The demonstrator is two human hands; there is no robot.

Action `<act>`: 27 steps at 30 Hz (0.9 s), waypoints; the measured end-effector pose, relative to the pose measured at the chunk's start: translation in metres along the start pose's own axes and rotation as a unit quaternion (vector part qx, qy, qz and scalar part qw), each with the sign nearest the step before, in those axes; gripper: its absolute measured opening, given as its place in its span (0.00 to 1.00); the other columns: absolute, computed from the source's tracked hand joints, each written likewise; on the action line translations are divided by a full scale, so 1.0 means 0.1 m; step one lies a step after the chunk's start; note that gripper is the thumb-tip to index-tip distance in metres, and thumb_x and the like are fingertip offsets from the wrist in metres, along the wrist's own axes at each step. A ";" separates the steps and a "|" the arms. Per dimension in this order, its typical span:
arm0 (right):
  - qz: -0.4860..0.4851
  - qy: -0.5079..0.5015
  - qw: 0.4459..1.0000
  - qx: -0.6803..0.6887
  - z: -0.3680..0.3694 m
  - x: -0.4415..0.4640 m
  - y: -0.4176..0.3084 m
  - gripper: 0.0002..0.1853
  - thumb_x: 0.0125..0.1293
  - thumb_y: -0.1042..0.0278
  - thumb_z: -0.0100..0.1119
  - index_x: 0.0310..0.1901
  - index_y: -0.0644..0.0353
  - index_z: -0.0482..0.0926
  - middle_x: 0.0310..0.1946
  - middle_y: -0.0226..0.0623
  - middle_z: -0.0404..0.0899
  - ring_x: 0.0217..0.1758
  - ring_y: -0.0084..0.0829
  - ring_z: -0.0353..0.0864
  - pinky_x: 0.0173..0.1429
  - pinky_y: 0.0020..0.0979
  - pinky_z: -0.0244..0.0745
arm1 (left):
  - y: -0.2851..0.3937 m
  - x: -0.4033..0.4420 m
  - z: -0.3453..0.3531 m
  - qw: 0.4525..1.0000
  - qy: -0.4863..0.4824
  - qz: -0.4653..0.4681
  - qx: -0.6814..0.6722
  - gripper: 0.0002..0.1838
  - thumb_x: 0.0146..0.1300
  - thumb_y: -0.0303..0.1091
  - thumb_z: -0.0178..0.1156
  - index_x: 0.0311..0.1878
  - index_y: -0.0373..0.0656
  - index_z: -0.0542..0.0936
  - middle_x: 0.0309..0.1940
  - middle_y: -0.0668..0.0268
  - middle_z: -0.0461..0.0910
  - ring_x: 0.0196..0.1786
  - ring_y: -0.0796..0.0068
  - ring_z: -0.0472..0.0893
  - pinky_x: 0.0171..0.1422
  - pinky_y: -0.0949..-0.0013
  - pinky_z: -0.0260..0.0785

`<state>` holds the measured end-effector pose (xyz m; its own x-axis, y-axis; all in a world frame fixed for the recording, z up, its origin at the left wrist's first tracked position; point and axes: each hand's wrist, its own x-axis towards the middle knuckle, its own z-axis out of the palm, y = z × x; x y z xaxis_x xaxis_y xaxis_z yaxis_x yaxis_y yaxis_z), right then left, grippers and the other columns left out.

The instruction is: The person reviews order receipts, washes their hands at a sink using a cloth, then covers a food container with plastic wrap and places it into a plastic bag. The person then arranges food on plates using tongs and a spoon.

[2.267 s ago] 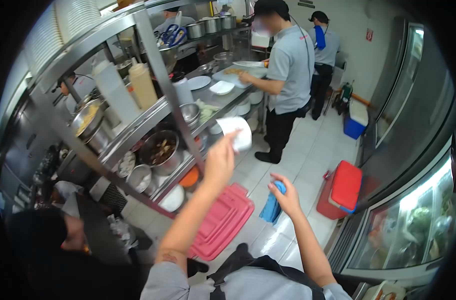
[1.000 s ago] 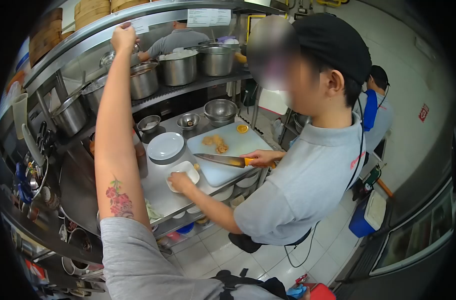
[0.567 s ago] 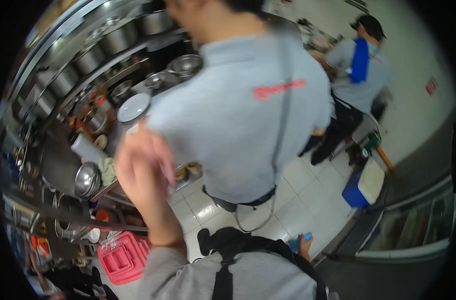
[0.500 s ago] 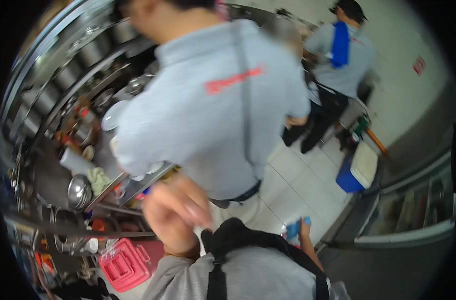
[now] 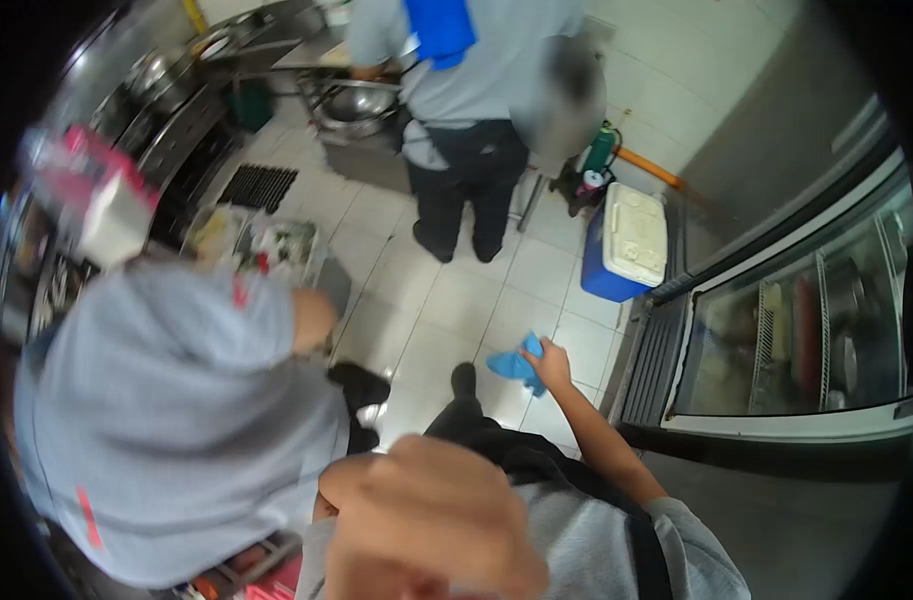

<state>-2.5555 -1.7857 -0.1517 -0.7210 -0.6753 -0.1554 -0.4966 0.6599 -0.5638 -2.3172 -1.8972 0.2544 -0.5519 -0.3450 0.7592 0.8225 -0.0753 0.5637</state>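
Observation:
My right hand [image 5: 551, 365] is closed around a crumpled light-blue cloth [image 5: 516, 362], held low over the tiled floor. Close to the camera, in front of my chest, is my left hand [image 5: 431, 515]. It looks large and blurred with its back toward me, and its fingers are too smeared and hidden to read. Nothing shows in it.
A co-worker in a grey shirt [image 5: 186, 420] stands close on the left. Another co-worker [image 5: 476, 90] is ahead at a metal counter. A blue cooler with a white lid [image 5: 636, 230] sits by a glass-door fridge [image 5: 766, 340] on the right. White tiles [image 5: 436, 290] lie between.
The view has swung, so the near co-worker now appears lower left and the other one nearer the centre. My left hand appears lower and larger; my right hand still holds the cloth.

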 end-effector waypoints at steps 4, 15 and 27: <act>0.281 0.013 0.958 0.057 -0.51 0.08 1.32 0.38 0.57 0.32 0.55 0.43 0.69 0.79 0.36 0.57 0.81 0.44 0.55 0.81 0.48 0.46 0.75 | -1.33 0.49 -0.56 0.970 0.049 -0.198 0.130 0.29 0.66 0.36 0.56 0.67 0.38 0.60 0.28 0.63 0.76 0.25 0.76 0.74 0.29 0.73 0.65; 0.348 0.480 0.798 0.111 -2.61 2.12 2.87 0.28 0.51 0.43 0.68 0.36 0.67 0.81 0.32 0.49 0.83 0.36 0.46 0.82 0.45 0.42 0.74 | -4.51 1.39 -1.41 0.857 -0.088 -0.324 0.390 0.28 0.64 0.33 0.57 0.68 0.46 0.65 0.38 0.61 0.80 0.32 0.68 0.78 0.43 0.66 0.71; -0.200 0.235 0.854 0.419 -4.23 7.59 0.10 0.19 0.56 0.67 0.64 0.47 0.64 0.73 0.41 0.35 0.76 0.46 0.28 0.74 0.52 0.30 0.70 | -5.68 3.21 -1.81 0.919 0.135 -0.185 0.321 0.18 0.72 0.37 0.44 0.56 0.37 0.74 0.32 0.65 0.78 0.34 0.78 0.75 0.41 0.75 0.69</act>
<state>-3.3122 -2.1525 0.0680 -0.7865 -0.4552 0.4173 -0.3706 -0.1927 -0.9086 -2.9367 -2.1342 0.1194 -0.6530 -0.6323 0.4169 0.2868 0.3029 0.9088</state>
